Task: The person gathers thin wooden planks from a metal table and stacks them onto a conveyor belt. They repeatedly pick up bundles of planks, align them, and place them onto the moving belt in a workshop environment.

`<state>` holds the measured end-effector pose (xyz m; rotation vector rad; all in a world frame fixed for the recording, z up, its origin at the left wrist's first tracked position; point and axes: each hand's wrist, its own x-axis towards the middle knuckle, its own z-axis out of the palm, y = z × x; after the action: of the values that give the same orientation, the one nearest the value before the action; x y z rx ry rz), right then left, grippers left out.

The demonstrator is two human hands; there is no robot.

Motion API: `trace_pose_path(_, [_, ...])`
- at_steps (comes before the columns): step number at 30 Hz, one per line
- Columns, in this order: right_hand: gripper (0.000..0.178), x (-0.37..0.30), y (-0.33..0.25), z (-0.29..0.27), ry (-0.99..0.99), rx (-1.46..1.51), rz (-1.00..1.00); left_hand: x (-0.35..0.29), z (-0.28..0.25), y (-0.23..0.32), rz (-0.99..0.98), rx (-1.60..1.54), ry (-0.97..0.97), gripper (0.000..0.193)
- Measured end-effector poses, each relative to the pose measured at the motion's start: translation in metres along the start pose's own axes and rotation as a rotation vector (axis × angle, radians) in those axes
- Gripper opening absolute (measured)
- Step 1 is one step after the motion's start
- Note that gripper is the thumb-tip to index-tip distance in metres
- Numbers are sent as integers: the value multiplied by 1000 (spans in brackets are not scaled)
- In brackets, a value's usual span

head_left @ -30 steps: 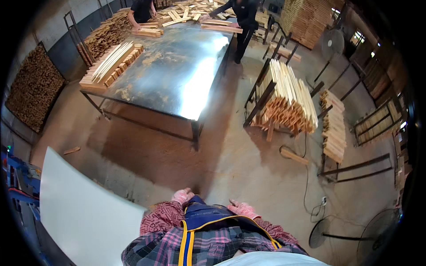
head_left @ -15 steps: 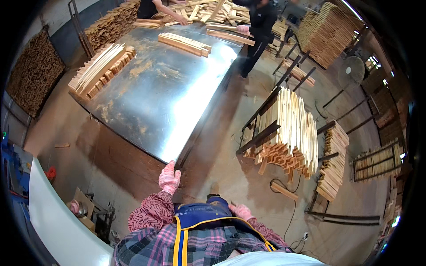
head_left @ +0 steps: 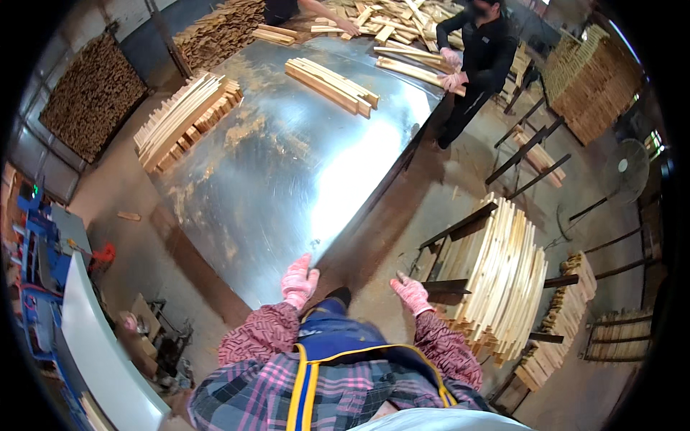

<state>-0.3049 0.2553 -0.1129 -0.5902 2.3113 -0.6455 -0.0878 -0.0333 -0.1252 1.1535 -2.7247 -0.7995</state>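
My left hand (head_left: 300,282) is loose and holds nothing; its fingers point away from me, at the near end of the big shiny desk (head_left: 244,194). I cannot tell if it touches the top. My right hand (head_left: 410,294) is loose too, with nothing in it. It is near a dark metal rack (head_left: 460,227) that holds a big stack of sticks (head_left: 503,266), long and pale, on my right side. Both hands are pink-gloved, and they are well apart, in front of my blue apron (head_left: 341,337). The desk is right in front of me, and it is to the left of the rack. On its left side sits a neat pile of wood (head_left: 188,115). A small bundle (head_left: 332,85) lies closer to the middle, farther from me. At the far end there is a big messy heap (head_left: 388,21) of wood. A worker (head_left: 489,57) dressed in black stands by the far right corner, holding some long pieces (head_left: 411,72). Another person's arm (head_left: 330,13) reaches in over the far side. A big white panel (head_left: 100,345) is low on my left, next to a blue machine (head_left: 36,251). A round fan (head_left: 624,167) stands far off on my right.
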Motion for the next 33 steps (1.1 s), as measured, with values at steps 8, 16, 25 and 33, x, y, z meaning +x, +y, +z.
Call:
trace_pose_path(8, [77,141,-67,-60,-210,-125,33,170,9,57,-16,-165,-18,61])
trace_pose_path(16, [101,349,-175,-197,31,-442,-71,237,21,36,-236,-385,213,55])
trace_pose_path(25, [125,608,-373,-230,170,-635,-278,254,-9,76,-601,-239,297,53])
trace_pose_path(33, [120,701,-444,-200,-25,-683,-123,279,2,146,-759,-176,88,48])
